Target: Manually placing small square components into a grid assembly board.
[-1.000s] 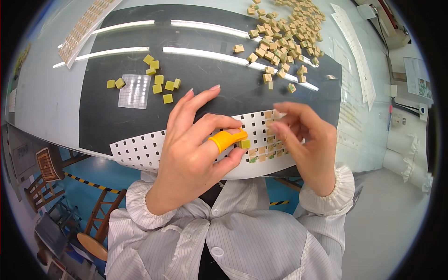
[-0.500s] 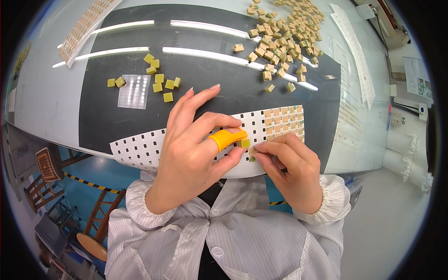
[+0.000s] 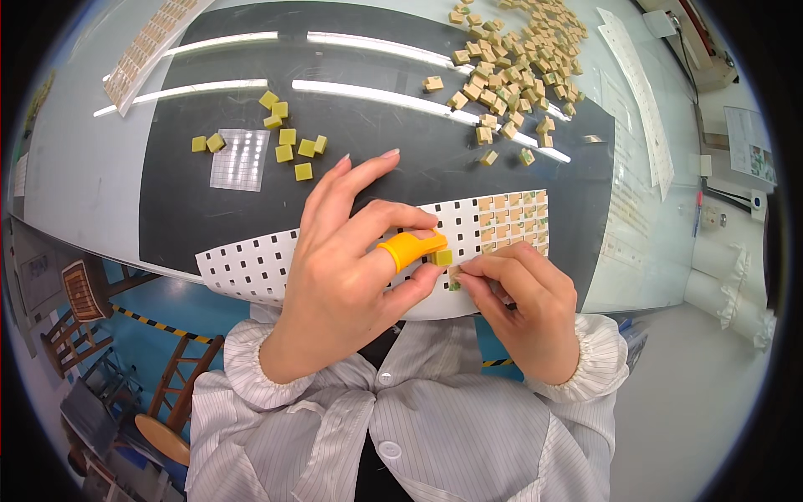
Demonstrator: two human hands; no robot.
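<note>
Across the near edge of the table lies a white sheet (image 3: pixel 253 266) with rows of black square marks. Small tan pieces (image 3: pixel 512 216) with green patches fill several columns at its right end. My left hand (image 3: pixel 330 268) is over the sheet, an orange finger sleeve (image 3: pixel 403 249) on one finger. Its thumb and fingers pinch an olive-green cube (image 3: pixel 442 258); the other fingers stretch out. Beside the cube, my right hand (image 3: pixel 531 293) has thumb and index closed at the edge of a tan-and-green piece (image 3: pixel 454 279) on the sheet. The fingertips partly cover that piece.
Several loose olive-green cubes (image 3: pixel 288 135) lie near a clear gridded square (image 3: pixel 240 161) on the black mat (image 3: pixel 360 125). A large heap of tan pieces (image 3: pixel 519 71) spreads at the far right. Other sheets lie at the far left (image 3: pixel 155 50) and right (image 3: pixel 640 100).
The hands keep nearly the same pose, and the cube stays pinched in my left hand. The whole view has shifted very slightly.
</note>
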